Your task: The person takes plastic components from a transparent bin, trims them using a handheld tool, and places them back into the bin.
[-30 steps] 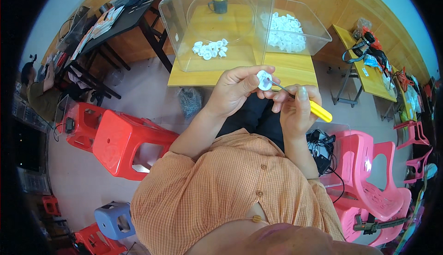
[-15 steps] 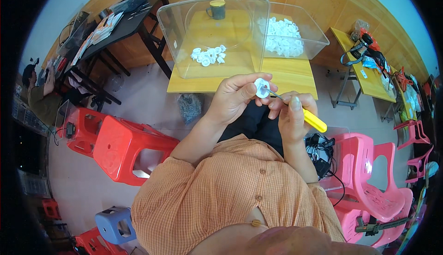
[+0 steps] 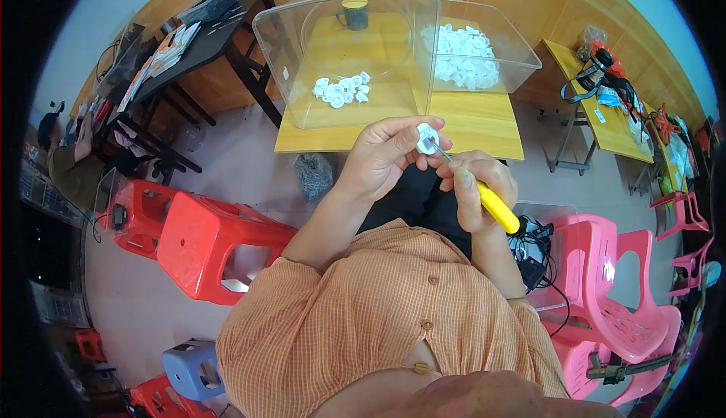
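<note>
Head view, looking down. Left hand raised in front of the chest, fingers curled, thumb and fingertips pinching a small white round part just off the near edge of the yellow desk. Right hand closed in a fist around a yellow-handled tool, metal tip touching the white part, perhaps poked into its centre, though too small to tell.

On the desk, two clear plastic bins side by side. Left bin, at the desk's left edge: a small cluster of white parts on its floor. Right bin, toward the far right corner: a heaped pile of white parts. A dark cup with a yellow lid seen at the far edge, through the left bin.

Tool's tip and the part's detail hard to make out; lap mostly hidden under the orange checked shirt.

Around: red stools at left, pink chairs at right, a black table far left, another yellow table far right, pale pink floor.
</note>
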Tool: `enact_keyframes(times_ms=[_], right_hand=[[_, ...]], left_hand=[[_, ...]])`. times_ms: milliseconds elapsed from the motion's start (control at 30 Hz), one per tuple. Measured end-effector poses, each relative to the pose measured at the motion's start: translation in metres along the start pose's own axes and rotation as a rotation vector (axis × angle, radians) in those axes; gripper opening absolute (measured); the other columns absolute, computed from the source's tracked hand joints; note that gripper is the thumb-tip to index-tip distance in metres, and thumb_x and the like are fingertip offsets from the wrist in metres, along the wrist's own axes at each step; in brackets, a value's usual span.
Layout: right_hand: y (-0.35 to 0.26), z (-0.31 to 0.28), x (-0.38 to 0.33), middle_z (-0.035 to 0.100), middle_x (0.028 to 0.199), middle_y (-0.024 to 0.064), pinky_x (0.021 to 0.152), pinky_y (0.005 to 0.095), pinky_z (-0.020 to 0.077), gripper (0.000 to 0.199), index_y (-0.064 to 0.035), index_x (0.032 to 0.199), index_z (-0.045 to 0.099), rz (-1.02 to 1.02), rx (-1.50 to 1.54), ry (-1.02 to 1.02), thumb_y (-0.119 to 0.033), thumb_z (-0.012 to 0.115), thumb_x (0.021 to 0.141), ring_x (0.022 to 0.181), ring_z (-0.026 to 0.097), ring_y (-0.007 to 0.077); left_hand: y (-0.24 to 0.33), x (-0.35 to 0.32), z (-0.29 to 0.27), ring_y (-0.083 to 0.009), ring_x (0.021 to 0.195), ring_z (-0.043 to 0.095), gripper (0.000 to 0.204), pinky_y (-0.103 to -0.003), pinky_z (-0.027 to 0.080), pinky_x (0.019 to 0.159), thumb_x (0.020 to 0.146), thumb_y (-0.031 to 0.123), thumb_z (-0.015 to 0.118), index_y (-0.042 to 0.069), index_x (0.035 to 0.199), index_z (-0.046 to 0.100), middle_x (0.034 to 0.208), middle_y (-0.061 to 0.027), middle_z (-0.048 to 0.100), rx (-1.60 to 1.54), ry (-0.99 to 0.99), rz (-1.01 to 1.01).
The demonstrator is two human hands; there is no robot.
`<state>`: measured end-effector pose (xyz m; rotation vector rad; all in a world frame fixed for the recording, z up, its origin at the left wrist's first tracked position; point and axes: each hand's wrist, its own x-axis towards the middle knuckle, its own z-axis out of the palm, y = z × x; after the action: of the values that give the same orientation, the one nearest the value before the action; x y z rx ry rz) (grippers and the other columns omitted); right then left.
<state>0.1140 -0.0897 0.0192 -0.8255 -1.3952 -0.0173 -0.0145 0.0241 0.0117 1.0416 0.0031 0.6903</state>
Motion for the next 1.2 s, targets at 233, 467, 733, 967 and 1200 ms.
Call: enact_keyframes(times_ms=[233, 467, 733, 967, 1200], right_hand=[[0.004, -0.006, 0.002, 0.063, 0.067, 0.0124, 0.054, 0.0279, 0.0512, 0.008, -0.0010, 0.079, 0.052, 0.022, 0.032, -0.032, 0.003, 0.059, 0.080, 0.059, 0.064, 0.0215], [0.005, -0.012, 0.005, 0.063, 0.068, 0.0132, 0.056, 0.0279, 0.0514, 0.008, -0.0007, 0.081, 0.053, -0.018, 0.025, -0.091, 0.003, 0.059, 0.080, 0.060, 0.065, 0.0223], [0.000, -0.006, -0.002, 0.063, 0.075, 0.0132, 0.053, 0.0247, 0.0479, 0.005, 0.0000, 0.089, 0.053, 0.288, 0.388, 0.074, -0.004, 0.054, 0.090, 0.060, 0.060, 0.0144], [-0.015, -0.006, 0.000, 0.063, 0.077, 0.0131, 0.056, 0.0243, 0.0483, 0.008, -0.0001, 0.089, 0.053, 0.401, 0.524, 0.079, -0.008, 0.054, 0.091, 0.063, 0.061, 0.0152], [-0.028, -0.005, 0.005, 0.065, 0.082, 0.0133, 0.059, 0.0232, 0.0490, 0.006, 0.0005, 0.094, 0.056, 0.332, 0.395, -0.003, -0.003, 0.055, 0.089, 0.066, 0.061, 0.0137]], left_hand=[[-0.003, 0.003, -0.005, -0.0142, 0.075, 0.062, 0.043, -0.025, 0.052, 0.072, 0.093, 0.028, 0.055, -0.006, 0.119, 0.054, 0.100, -0.0181, 0.065, -0.089, -0.026, -0.059], [-0.001, 0.004, -0.003, -0.0132, 0.075, 0.061, 0.042, -0.025, 0.052, 0.071, 0.093, 0.028, 0.055, -0.006, 0.119, 0.055, 0.101, -0.0169, 0.065, -0.065, -0.031, -0.063], [0.012, 0.003, 0.010, -0.0119, 0.077, 0.061, 0.039, -0.023, 0.051, 0.070, 0.091, 0.024, 0.059, -0.003, 0.119, 0.057, 0.102, -0.0152, 0.066, 0.083, -0.022, 0.023], [0.017, -0.008, 0.018, -0.0128, 0.080, 0.063, 0.040, -0.023, 0.051, 0.070, 0.090, 0.024, 0.061, -0.002, 0.121, 0.056, 0.105, -0.0159, 0.065, 0.099, -0.008, 0.023], [0.024, -0.007, 0.020, -0.0135, 0.081, 0.063, 0.040, -0.023, 0.052, 0.070, 0.090, 0.022, 0.061, -0.002, 0.122, 0.056, 0.106, -0.0161, 0.065, 0.073, -0.045, 0.080]])
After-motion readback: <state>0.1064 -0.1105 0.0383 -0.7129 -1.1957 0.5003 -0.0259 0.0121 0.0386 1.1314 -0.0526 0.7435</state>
